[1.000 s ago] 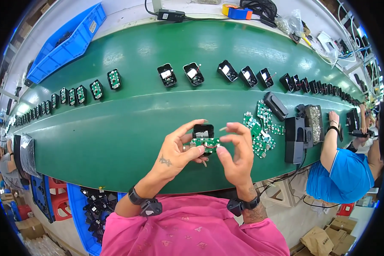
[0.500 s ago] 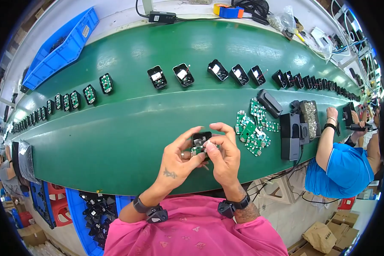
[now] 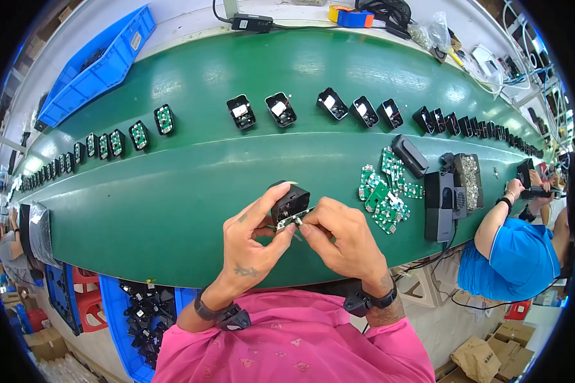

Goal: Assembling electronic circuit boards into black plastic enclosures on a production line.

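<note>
My left hand (image 3: 252, 239) is closed around a small black plastic housing (image 3: 292, 199), which is tilted in front of me. A green circuit board (image 3: 290, 221) sits at the near edge of the housing, with my left thumb against it. At the board's right end, my right hand (image 3: 345, 239) pinches with thumb and forefinger. A small pale part shows at those fingertips, too small to name. Part of the board is hidden by my fingers.
Loose green circuit boards (image 3: 387, 199) lie on the green table (image 3: 198, 198) to my right, beside black devices (image 3: 438, 207) and a box of small metal parts (image 3: 469, 179). Rows of black housings (image 3: 241, 113) run across the back. A co-worker in blue (image 3: 501, 255) sits at right.
The housing has tipped, so its black outer side now shows. My right hand has shifted right and turned, its fingertips now at the board's right end.
</note>
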A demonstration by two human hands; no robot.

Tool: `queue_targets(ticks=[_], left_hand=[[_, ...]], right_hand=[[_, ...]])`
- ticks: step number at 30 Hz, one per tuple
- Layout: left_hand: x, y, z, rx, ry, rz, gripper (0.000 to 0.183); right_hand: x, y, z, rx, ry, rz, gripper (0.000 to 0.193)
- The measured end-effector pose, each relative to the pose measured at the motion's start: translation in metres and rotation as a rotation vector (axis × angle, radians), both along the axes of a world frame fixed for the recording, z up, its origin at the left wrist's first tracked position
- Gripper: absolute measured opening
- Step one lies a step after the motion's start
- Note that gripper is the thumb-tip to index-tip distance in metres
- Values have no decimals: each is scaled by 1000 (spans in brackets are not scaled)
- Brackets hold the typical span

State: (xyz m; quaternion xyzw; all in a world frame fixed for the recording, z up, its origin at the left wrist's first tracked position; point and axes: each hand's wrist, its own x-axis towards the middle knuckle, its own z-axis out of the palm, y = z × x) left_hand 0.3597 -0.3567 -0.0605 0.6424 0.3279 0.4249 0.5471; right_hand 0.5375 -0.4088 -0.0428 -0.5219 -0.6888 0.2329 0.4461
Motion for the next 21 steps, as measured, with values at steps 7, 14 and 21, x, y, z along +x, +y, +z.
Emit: queue_targets(ticks=[7, 14, 21], left_hand=[[1, -1, 0, 23, 17, 3, 64], [3, -2, 4, 67, 57, 12, 62], [2, 1, 0, 371, 176, 45, 61]], right_hand=[[3, 2, 4, -42, -33, 37, 6], [5, 4, 2, -56, -3, 23, 5], [5, 4, 4, -108, 9, 22, 6]])
